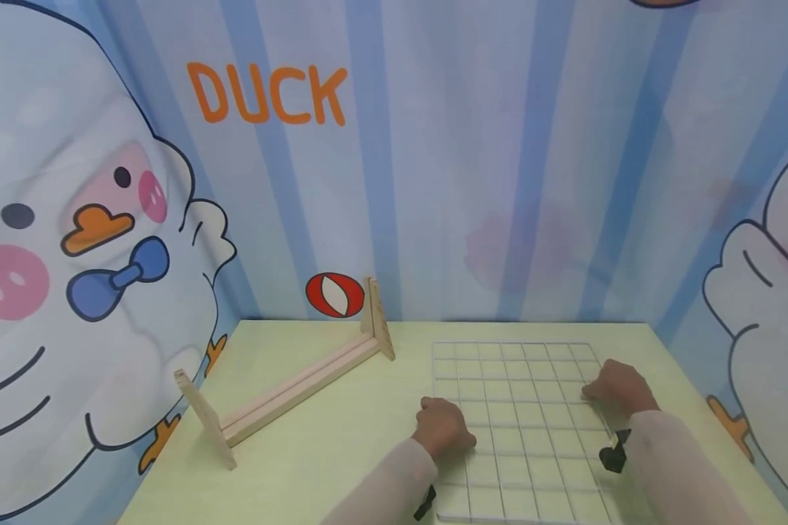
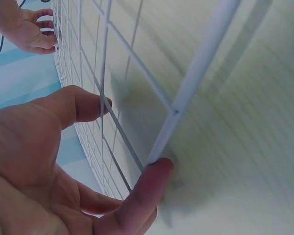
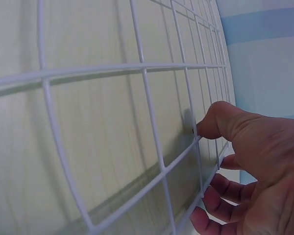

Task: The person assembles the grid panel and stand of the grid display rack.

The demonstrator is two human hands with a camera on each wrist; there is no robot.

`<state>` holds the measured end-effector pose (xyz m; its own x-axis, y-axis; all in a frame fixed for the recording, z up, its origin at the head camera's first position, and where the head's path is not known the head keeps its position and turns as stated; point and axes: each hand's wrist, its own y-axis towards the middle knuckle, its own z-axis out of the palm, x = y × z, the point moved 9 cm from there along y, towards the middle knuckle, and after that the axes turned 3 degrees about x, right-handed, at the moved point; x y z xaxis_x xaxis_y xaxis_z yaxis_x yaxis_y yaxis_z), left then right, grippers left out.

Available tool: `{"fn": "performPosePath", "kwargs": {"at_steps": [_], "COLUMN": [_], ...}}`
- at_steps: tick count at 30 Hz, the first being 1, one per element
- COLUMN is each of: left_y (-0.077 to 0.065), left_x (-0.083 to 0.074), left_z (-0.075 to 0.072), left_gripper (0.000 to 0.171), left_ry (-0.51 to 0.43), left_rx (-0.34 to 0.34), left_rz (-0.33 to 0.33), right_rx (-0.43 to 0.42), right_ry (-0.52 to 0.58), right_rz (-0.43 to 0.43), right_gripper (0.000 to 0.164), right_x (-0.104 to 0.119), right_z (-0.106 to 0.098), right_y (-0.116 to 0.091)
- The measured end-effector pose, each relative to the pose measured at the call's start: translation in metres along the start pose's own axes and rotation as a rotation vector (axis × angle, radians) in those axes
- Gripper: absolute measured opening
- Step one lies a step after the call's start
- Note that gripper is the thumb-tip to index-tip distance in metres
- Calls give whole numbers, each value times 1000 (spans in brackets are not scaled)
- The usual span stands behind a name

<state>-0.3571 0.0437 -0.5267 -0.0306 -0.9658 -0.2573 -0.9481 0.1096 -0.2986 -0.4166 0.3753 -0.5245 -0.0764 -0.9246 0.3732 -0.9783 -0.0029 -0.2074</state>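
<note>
A white wire grid panel (image 1: 532, 426) lies low over the pale table, between both hands. My left hand (image 1: 443, 426) grips its left edge. In the left wrist view, the fingers curl round the thick outer wire and the thumb reaches through a square of the mesh. At the opposite edge, my right hand (image 1: 620, 386) holds the panel toward its far corner. The right wrist view shows the right thumb (image 3: 213, 122) in the mesh, with the other fingers around the border wire. Shadows of the wires fall on the tabletop below.
A wooden stand (image 1: 302, 390), a long bar with an upright board at each end, rests slantwise on the left of the table (image 1: 341, 467). Behind the table hangs a blue striped curtain (image 1: 433, 182) printed with ducks. Black wrist devices sit beside both sleeves.
</note>
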Motion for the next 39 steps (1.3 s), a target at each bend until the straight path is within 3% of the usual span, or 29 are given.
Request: {"fn": "performPosePath", "kwargs": {"at_steps": [5,11,20,29,39], "left_y": [4,5,3,11,19], "left_x": [3,7,13,19,18], "left_z": [4,2,-20,-38,-64], "left_gripper": [47,48,72,76,80], "left_ry": [-4,-87,-232,-275,-300], "left_rx": [8,17,-46,-114,-187], "left_rz": [21,30,-8,-20,-13], "right_rx": [15,21,-3,-52,-176], "right_ry": [25,41,8,56,122], "right_rz": [16,26,45,104,125], "right_gripper": [35,44,86,95,97], "right_x": [-7,-7,2,9,19], "right_z": [3,1,-20,-39,-70], "right_y": [-2,-2,4,10,14]}}
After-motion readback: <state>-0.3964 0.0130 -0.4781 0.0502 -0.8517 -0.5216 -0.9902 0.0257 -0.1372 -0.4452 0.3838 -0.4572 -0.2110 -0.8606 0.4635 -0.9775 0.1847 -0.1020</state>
